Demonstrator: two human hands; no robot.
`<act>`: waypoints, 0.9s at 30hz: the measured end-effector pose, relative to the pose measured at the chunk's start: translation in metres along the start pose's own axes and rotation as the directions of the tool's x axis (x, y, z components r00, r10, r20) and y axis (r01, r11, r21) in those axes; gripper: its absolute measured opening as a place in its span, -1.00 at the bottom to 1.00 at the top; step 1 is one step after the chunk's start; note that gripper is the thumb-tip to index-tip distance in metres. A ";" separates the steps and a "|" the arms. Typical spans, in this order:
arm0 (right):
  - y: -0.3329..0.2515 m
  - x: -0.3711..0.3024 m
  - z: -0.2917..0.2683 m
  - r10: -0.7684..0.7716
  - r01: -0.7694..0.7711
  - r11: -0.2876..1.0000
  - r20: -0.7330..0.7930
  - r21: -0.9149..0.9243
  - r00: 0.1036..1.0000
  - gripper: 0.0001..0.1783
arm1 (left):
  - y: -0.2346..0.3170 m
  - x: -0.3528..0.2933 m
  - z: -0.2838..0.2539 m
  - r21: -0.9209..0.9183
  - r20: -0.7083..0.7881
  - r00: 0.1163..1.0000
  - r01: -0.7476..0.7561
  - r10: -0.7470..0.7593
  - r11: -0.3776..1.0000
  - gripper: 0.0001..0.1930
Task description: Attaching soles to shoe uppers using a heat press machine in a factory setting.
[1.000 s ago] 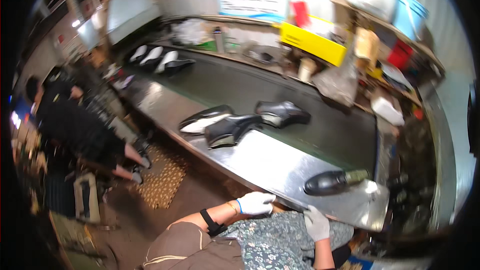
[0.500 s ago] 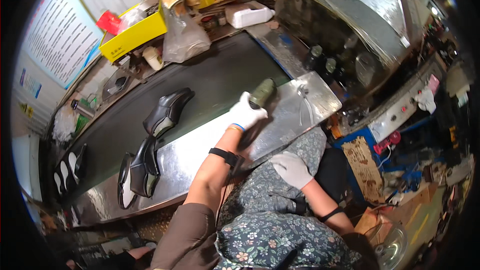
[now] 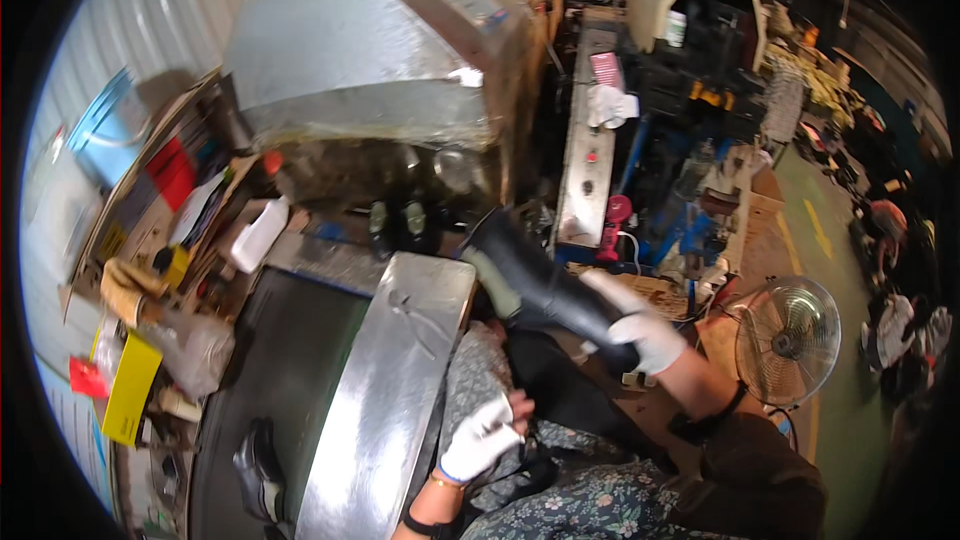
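Steel bench [image 3: 370,430], dark belt [image 3: 285,360]: held shoe [image 3: 560,292] clear of both, second shoe [image 3: 262,468] on the belt.
Right hand [image 3: 648,333] grips the held shoe's end; left hand [image 3: 482,442] half-curled, seemingly empty. How finished either shoe is, unclear.

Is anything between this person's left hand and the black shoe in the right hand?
Nothing visible blocks it. The left hand is apart from the black shoe, which the right hand grips at one end. Only dark clothing shows across the gap, apparently beneath both.
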State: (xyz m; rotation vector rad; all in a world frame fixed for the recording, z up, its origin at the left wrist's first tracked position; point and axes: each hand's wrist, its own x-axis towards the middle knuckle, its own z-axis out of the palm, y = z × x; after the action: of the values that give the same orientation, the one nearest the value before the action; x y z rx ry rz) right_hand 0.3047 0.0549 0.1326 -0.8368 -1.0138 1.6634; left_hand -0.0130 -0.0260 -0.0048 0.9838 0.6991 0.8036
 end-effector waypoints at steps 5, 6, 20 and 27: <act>-0.093 0.000 -0.108 -0.529 0.283 0.726 -0.246 -0.627 0.812 -0.01 | -0.040 -0.009 -0.006 0.173 -0.104 0.963 0.263 -0.247 0.949 -0.37; -0.111 0.009 -0.132 -0.597 0.139 0.537 -0.259 -0.832 0.759 -0.03 | -0.047 -0.009 -0.008 0.280 -0.175 0.963 0.248 -0.204 0.928 -0.38; -0.231 0.040 -0.262 -0.515 -0.060 0.058 -0.082 -0.996 0.853 -0.09 | -0.036 -0.019 0.032 0.587 -0.248 0.963 0.233 -0.102 0.776 -0.43; -0.165 0.047 -0.200 -0.574 -0.609 0.034 -0.514 -0.793 0.638 -0.04 | -0.010 0.004 0.043 0.804 -0.240 0.951 0.308 -0.198 0.509 -0.26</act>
State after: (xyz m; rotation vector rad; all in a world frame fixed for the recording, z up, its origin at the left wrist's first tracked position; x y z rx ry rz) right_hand 0.5299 0.1756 0.1964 -2.3248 -1.4014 -0.0902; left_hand 0.0263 -0.0447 0.0023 1.6565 1.3732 0.2063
